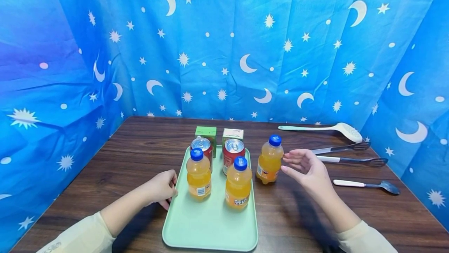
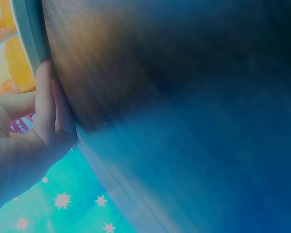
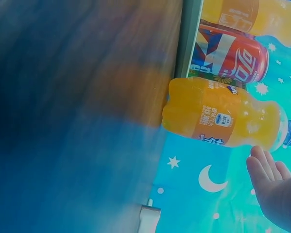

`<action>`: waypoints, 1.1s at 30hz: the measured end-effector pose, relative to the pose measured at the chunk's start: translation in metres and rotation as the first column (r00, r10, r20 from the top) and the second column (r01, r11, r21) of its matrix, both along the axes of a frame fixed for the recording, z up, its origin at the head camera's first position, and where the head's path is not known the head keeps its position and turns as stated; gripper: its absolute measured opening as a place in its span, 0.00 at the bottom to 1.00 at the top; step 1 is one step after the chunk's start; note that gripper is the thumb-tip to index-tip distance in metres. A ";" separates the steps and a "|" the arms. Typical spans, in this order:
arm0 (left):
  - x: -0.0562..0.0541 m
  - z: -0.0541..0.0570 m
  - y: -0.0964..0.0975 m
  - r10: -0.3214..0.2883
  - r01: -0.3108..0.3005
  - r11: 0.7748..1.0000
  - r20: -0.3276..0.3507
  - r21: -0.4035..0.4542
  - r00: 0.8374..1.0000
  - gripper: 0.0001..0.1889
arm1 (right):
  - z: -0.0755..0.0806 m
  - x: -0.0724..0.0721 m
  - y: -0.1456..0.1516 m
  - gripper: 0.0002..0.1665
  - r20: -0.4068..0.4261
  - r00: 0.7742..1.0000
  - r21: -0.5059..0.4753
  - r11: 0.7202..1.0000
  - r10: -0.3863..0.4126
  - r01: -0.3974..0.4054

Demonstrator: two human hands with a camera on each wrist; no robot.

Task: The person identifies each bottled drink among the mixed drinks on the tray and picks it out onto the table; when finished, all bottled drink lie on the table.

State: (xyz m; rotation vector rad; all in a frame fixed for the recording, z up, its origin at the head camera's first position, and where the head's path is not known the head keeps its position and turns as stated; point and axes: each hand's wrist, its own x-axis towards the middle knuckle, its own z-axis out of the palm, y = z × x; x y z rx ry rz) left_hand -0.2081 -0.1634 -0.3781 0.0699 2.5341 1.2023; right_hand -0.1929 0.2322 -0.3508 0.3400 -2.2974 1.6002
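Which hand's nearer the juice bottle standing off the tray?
Right. The right hand is just beside the bottle, on its right side, fingers toward it. The left hand is at the left edge of the tray, across the tray from it.

Starry blue cloth [image 1: 224, 46] hangs behind a wooden table [image 1: 133, 147].

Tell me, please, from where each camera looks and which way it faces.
Head: worn on the person's head, facing forward and down over the green tray on the table toward the starry curtain; the left hand, right hand and both forearms show.
Left wrist: on the left wrist, facing the tray's edge, picture turned sideways; the left hand shows at its left side.
Right wrist: on the right wrist, facing an orange-drink bottle beside the tray, also turned sideways; part of the right hand shows.
Shared: head and right wrist both show that bottle.
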 end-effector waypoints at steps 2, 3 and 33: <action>0.000 0.000 0.000 0.002 -0.002 1.000 -0.001 0.002 1.000 0.12 | 0.000 0.001 0.001 0.29 -0.003 1.000 -0.007 1.000 0.002 -0.002; 0.000 0.000 0.000 0.002 -0.002 1.000 -0.001 0.003 1.000 0.12 | 0.000 0.001 0.002 0.29 -0.006 1.000 -0.012 1.000 0.004 -0.004; -0.001 0.000 0.000 0.000 -0.001 1.000 0.007 0.010 1.000 0.12 | 0.000 0.006 0.013 0.23 -0.031 0.994 -0.146 0.983 0.108 -0.112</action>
